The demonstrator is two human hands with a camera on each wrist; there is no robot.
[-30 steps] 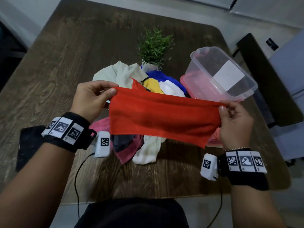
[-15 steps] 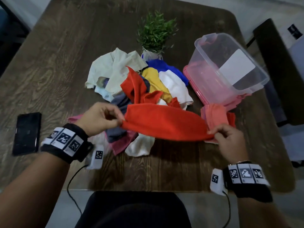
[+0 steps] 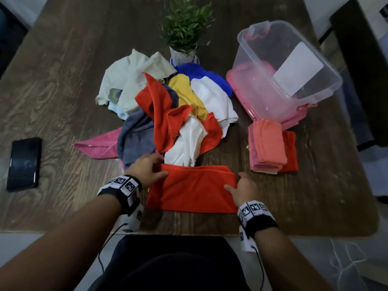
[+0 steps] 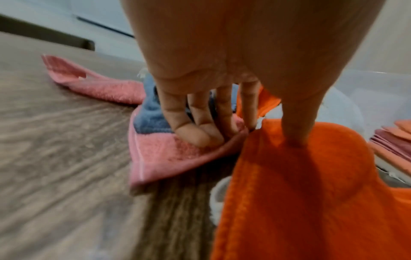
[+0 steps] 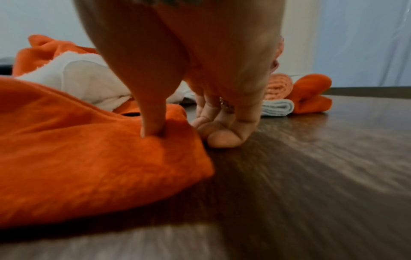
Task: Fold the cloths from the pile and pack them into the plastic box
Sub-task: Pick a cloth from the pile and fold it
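A red cloth (image 3: 195, 189), folded in half, lies flat near the table's front edge. My left hand (image 3: 156, 169) holds its left end: the thumb (image 4: 295, 137) presses on top and the fingers (image 4: 200, 135) rest on a pink cloth (image 4: 173, 158) beside it. My right hand (image 3: 233, 183) holds the right end, its thumb (image 5: 153, 130) on the red cloth (image 5: 89, 158) and its curled fingers (image 5: 222, 139) at the edge on the table. The pile of cloths (image 3: 178, 108) lies just behind. The clear plastic box (image 3: 262, 49) lies tilted at the back right.
A stack of folded cloths (image 3: 266, 148) sits right of the red one, in front of the box. A potted plant (image 3: 184, 28) stands behind the pile. A black phone (image 3: 24, 163) lies at the left. A dark chair (image 3: 361, 59) stands beyond the table's right edge.
Both hands have brought the red cloth down from the air and towards me; it now lies folded on the table instead of hanging stretched between them.
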